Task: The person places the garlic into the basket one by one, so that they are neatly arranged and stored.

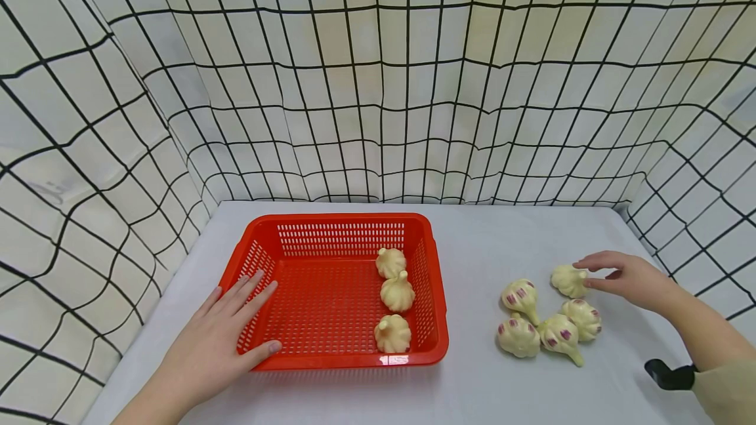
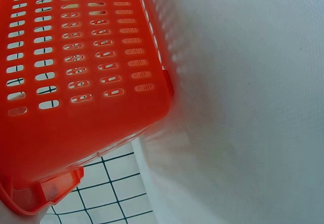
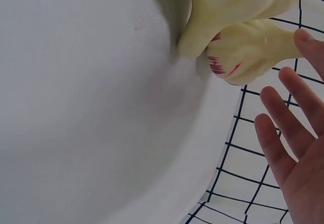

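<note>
My left hand (image 1: 215,336) lies with fingers spread over the near-left rim of a red plastic basket (image 1: 348,361). Inside, along the right side, sit three pale garlic bulbs, among them a middle bulb (image 1: 398,292). On the right, my right hand (image 1: 627,279) has its thumb and index finger at the stem of a pale garlic bulb (image 1: 566,281) on the table. Its other fingers (image 3: 276,102) extend apart in the right wrist view. Close by are several purple-marked garlic bulbs, including one at the left (image 1: 518,336) and one with a long stem (image 1: 560,332).
A white cloth covers the table (image 1: 472,241). Black netting (image 1: 407,110) over white sheeting encloses the back and both sides. Near the right sleeve is a black object (image 1: 669,374). The slotted basket wall (image 2: 86,57) fills much of the left wrist view.
</note>
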Demonstrator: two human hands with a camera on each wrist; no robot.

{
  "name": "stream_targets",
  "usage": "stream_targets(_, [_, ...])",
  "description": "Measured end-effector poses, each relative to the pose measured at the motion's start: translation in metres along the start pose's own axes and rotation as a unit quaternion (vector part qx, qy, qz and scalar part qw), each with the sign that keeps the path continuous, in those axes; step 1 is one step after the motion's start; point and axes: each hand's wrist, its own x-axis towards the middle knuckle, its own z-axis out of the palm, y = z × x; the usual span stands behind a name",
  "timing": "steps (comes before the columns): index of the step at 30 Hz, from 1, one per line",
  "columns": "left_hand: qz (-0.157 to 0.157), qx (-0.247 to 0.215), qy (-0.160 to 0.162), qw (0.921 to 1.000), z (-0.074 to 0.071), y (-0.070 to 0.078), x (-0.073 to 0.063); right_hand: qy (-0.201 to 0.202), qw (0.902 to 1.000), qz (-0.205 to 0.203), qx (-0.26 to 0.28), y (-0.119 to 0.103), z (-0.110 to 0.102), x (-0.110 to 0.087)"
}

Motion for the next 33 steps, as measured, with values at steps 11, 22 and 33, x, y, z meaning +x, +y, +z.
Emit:
stream_targets(11, [-0.005, -0.001, -0.006, 1.0, 0.0, 0.001, 0.0, 0.006, 0.9999, -0.009, -0.003, -0.006, 0.002, 0.003])
stream_targets(22, [0.0, 0.006, -0.001, 1.0, 0.0, 0.0, 0.0, 0.014, 0.9993, 0.01, -0.035, -0.007, -0.001, 0.009])
stream_targets(33, [0.0, 0.002, 0.0, 1.0, -0.004, 0.002, 0.0, 0.029, 0.9985, 0.003, -0.045, -0.02, -0.014, 0.017])
